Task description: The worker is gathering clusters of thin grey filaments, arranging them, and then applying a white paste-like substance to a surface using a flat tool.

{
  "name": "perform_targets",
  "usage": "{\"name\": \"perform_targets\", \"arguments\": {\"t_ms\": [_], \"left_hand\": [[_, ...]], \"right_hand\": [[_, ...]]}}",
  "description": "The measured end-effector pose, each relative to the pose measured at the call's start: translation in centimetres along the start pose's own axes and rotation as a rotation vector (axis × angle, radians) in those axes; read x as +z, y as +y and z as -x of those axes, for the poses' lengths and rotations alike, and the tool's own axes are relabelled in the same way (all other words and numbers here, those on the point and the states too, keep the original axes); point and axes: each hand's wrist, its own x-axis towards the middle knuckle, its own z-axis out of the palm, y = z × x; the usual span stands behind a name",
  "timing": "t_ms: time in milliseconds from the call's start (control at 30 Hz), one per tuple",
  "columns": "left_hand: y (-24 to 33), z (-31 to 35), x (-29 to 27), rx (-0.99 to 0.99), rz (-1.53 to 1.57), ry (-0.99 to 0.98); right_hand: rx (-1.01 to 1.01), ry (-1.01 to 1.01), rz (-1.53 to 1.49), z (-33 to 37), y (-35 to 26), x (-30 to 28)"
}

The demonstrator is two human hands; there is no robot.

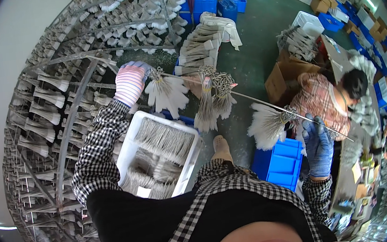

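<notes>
A long thin rod [261, 99] slants across in front of me, high at the left and lower at the right. My left hand [130, 84], in a pink-and-white striped glove, is closed at its left end. Toward the other end, my right hand [317, 147], in a blue-grey glove, has its fingers at the rod. Bundles of wire-looped brushes hang from the rod: a white fanned bundle [167, 95] beside my left hand, narrower grey bundles [206, 102] in the middle, and another white bundle [267, 124] near my right hand.
Racks of hanging brushes [50, 97] fill the left side. A white crate [187, 170] of grey wire-like pieces stands by my left arm. A blue crate [283, 163] sits below the rod. At right, a person [316, 98] bends beside a cardboard box [278, 81] and a long table [337, 55].
</notes>
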Motion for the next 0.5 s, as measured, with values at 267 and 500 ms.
{"name": "perform_targets", "arguments": {"t_ms": [267, 500], "left_hand": [[-2.0, -11.9, 6.0, -0.083, 0.056, -0.036], [-5.8, -22.7, 11.9, -0.225, -0.144, -0.167]], "right_hand": [[0.132, -0.001, 0.003, -16.2, 2.5, -0.4], [0.318, -0.199, -0.127, -33.7, 6.5, 0.5]]}}
